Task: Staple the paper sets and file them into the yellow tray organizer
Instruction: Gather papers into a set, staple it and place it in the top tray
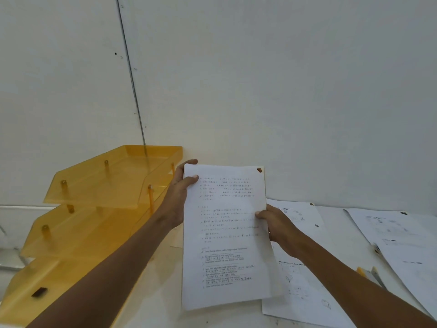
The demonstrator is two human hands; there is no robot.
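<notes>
The paper set (227, 233) is held upright above the tabletop (153, 304), just right of the yellow tray (94, 185) and not in any of its tiers. The left hand (179, 192) grips its top left corner, thumb on the printed face and fingers curled behind. The right hand (276, 226) pinches the middle of its right edge. A small dark mark sits at the set's top right corner.

The three-tier tray stands against the wall (283, 91); the left forearm crosses in front of its lower tiers. More printed sheets (298, 292) lie flat under the right hand, partly hidden by the held set. Further sheets (402, 237) lie at the far right. A small yellow-and-grey object (370, 274) shows beside the right forearm, too hidden to identify.
</notes>
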